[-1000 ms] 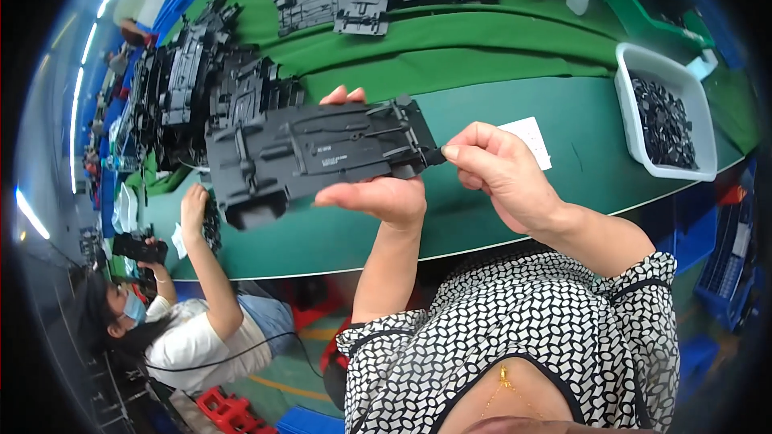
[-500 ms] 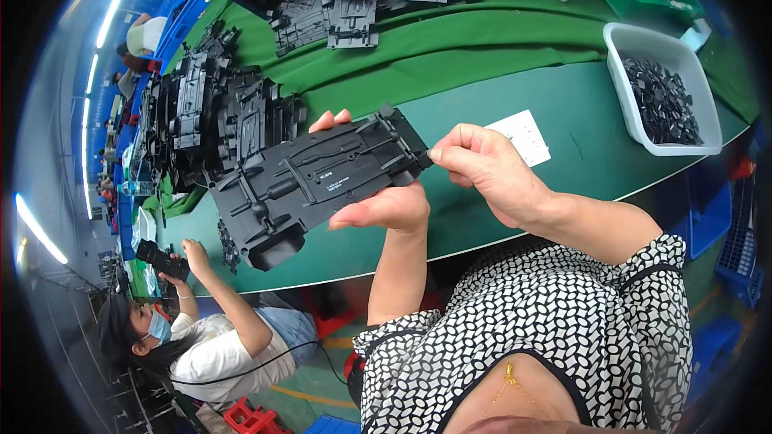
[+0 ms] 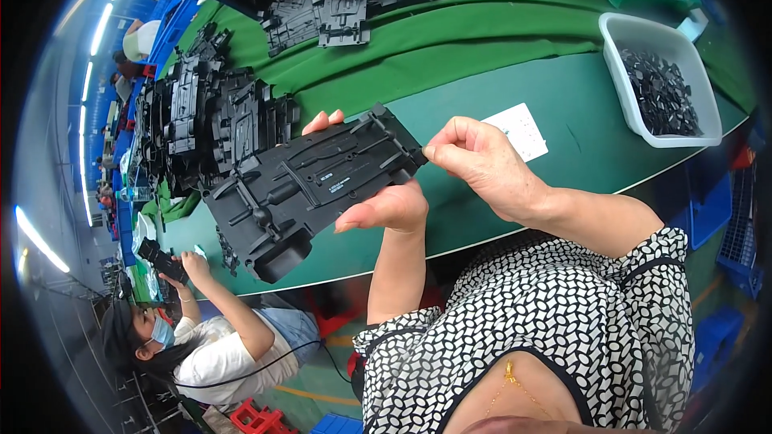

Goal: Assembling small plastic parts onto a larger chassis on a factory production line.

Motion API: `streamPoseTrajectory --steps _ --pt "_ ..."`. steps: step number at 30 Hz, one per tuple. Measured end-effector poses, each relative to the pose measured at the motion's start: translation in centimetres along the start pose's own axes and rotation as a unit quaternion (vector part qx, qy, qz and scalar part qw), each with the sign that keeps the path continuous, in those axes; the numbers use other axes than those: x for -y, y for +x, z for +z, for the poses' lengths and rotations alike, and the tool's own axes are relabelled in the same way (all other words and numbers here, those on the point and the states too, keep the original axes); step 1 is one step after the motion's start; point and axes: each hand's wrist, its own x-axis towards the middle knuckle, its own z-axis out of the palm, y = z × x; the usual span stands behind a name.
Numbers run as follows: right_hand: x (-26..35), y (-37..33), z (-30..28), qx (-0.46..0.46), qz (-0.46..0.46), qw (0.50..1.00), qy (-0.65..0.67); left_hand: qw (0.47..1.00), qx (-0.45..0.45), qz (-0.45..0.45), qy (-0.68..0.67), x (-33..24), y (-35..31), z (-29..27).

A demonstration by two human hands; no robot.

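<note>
A black plastic toy-vehicle chassis [image 3: 322, 181] lies tilted across my left hand [image 3: 392, 206], its moulded axles and shafts facing up. My left thumb presses along the near edge while the fingers curl round the far edge. At the chassis's right end, my right hand [image 3: 490, 167] holds its thumb and index finger in a pinch. A small black part [image 3: 422, 153] shows at those fingertips, against the end of the chassis; its exact shape is mostly hidden.
Stacked black chassis [image 3: 193, 112] stand at the left, with more [image 3: 346, 12] on the green cloth [image 3: 450, 28] behind. A white bin [image 3: 619, 72] of small black parts is at right, a white paper [image 3: 519, 130] nearer. A co-worker [image 3: 233, 354] sits at lower left.
The chassis has shifted slightly left and tilted a little, its left end lower. My right hand has moved slightly left with it, still pinching at its end.
</note>
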Motion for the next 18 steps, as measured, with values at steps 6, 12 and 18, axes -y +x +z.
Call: streamPoseTrajectory --steps 6,12,18 --pt "-0.09 -0.07 0.03 0.008 -0.004 1.0 -0.007 1.0 0.001 0.006 0.013 -0.52 -0.28 0.54" --pt "-0.16 0.05 -0.22 0.008 -0.02 1.0 -0.022 1.0 0.003 0.009 0.02 -0.27 -0.2 0.27" --pt "-0.11 0.04 -0.17 0.003 -0.016 0.999 -0.029 0.999 -0.009 0.018 0.026 -0.46 -0.23 0.77"
